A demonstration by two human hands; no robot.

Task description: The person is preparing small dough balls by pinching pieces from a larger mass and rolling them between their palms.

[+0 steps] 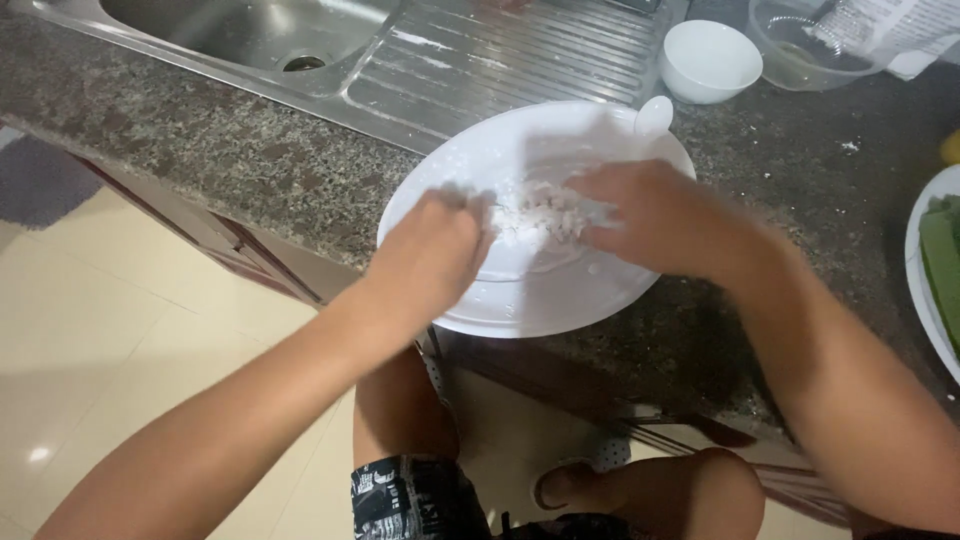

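Observation:
A large white plate [560,300] sits on the dark granite counter [220,150], overhanging its front edge a little. In its middle lies a small heap of white crumbly dough [535,215]. My left hand [435,250] rests on the plate's left side with its fingers curled into the heap. My right hand [645,215] reaches in from the right, fingertips pressed into the same white mass. Both hands are blurred by motion. A white spoon [653,115] leans at the plate's far rim.
A steel sink [250,30] with a ribbed drainboard [500,60] lies behind the plate. A small white bowl [708,60] and a clear bowl [800,50] stand at the back right. Another plate with green leaves [940,260] is at the right edge. Tiled floor lies below.

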